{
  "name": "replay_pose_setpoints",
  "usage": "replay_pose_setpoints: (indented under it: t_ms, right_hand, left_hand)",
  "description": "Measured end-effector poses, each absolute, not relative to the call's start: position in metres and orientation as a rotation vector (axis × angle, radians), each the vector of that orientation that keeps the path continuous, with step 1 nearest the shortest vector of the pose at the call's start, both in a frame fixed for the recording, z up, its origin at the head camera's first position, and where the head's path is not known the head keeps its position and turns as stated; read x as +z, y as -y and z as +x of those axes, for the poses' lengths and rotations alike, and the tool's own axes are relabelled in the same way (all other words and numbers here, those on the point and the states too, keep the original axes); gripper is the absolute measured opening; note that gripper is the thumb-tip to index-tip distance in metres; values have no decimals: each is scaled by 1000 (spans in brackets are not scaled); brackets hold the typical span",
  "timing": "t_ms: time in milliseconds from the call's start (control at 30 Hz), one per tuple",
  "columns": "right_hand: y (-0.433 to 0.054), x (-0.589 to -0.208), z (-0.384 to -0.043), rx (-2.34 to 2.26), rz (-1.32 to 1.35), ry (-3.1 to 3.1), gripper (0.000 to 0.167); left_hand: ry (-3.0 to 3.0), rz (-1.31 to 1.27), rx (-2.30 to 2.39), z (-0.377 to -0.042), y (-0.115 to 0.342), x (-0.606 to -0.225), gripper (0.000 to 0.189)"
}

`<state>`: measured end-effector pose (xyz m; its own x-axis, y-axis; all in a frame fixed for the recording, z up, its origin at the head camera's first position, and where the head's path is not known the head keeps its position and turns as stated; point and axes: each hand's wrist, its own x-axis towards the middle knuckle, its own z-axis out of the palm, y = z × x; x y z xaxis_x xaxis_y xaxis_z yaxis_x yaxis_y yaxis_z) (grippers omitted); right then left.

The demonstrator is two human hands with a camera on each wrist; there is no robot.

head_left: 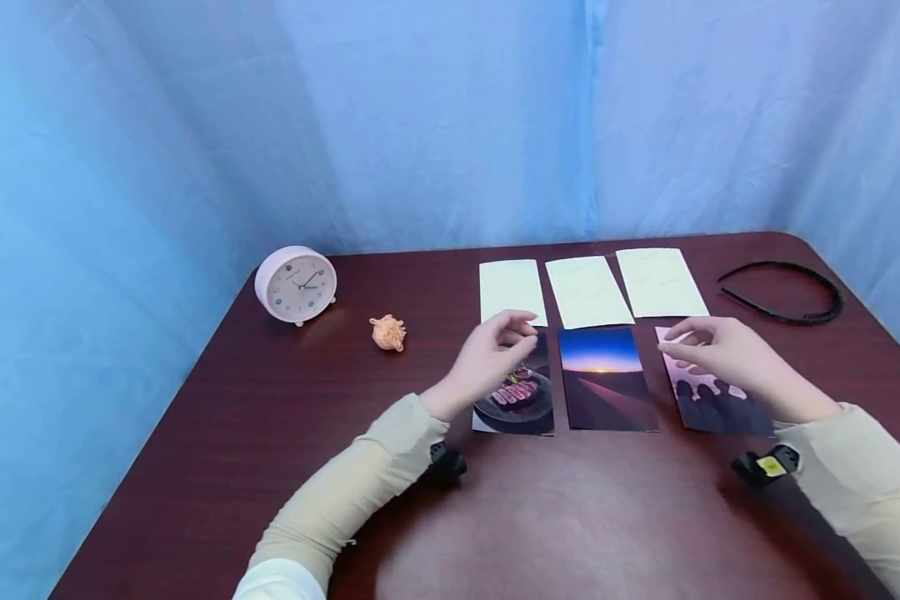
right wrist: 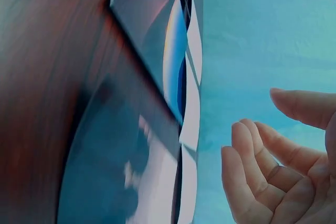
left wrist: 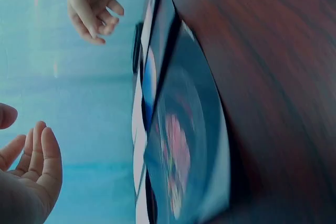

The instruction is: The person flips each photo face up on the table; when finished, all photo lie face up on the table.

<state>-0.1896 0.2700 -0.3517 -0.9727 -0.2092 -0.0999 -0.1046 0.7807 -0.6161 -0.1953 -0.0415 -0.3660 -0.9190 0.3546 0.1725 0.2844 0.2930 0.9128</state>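
Note:
Three photo prints lie in a row on the table: a plate of sliced meat (head_left: 521,408), a sunset road (head_left: 607,383) and dark silhouettes against a pinkish sky (head_left: 712,412). Behind them is a row of three white-faced sheets, the left one (head_left: 512,287), the middle one (head_left: 588,292) and the right one (head_left: 662,283). My left hand (head_left: 495,354) hovers over the meat photo, fingers loosely bent, holding nothing. Above the silhouette photo is my right hand (head_left: 727,358), likewise holding nothing. Both wrist views show a gap between thumb and fingers. Each hand covers part of the photo below it.
A white alarm clock (head_left: 297,285) stands at the table's back left, with a small peach-coloured yarn-like ball (head_left: 387,332) nearby. At the back right lies a black braided headband (head_left: 825,296). Blue curtains (head_left: 435,125) hang behind the dark red wooden table (head_left: 270,433).

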Motion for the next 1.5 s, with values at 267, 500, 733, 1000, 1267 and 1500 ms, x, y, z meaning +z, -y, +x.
replay_pose_setpoints:
  t_ms: [267,500,733,1000,1267,1500]
  right_hand:
    - [-232,-348,-205,-1128,-295,-2800,39]
    - [-189,-351,-228,-1188,-328,-2837,43]
    - [-153,-357,-254,-1238,-365,-2764,49]
    - [-127,-360,-280,-1195,-371,-2703,56]
    - [-111,-369,-295,-1077,-457,-2724,61]
    - [-103,-379,-299,-963,-506,-2732,65]
  left_hand:
    - [-2596,489,1793,-212,92,-376,33]
    - [-2586,462,1777,-230,116,-377,37]
    - [-2593,501,1533,-246,124,-379,49]
    - [-2689,446,1189,-272,125,-385,59]
    - [-2663,415,1041,-288,124,-392,64]
    - [-2669,368,953,-292,119,-396,69]
